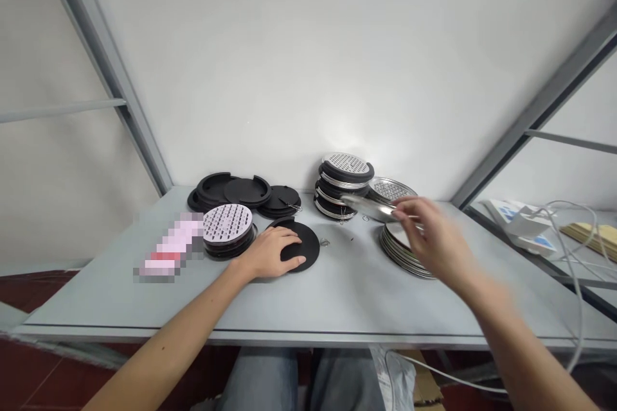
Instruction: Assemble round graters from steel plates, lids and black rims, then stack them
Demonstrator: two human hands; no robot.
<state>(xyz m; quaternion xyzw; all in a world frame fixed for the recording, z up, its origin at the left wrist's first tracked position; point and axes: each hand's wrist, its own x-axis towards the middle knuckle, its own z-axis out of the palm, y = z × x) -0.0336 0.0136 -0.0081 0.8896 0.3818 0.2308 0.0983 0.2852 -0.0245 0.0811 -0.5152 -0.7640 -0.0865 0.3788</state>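
Observation:
My left hand (270, 252) lies with its fingers spread on a flat black disc (309, 245) near the middle of the table. My right hand (430, 234) pinches the edge of a thin round metal plate (369, 207), which is tilted and lifted above the table. Below that hand is a stack of similar metal plates (402, 260), partly hidden by the fingers. Small wire rings (324, 242) lie just right of the black disc. Left of my left hand, a perforated light-coloured disc (226, 223) tops a short stack of dark discs (229, 250).
Behind stand black rimmed discs (212, 187), a tall stack with a perforated top (346, 164) and a metal grater-like disc (391, 189). A blurred pink item (168, 247) lies at left. Grey frame posts (108, 64) flank the table (337, 302); white cables (576, 289) hang at right.

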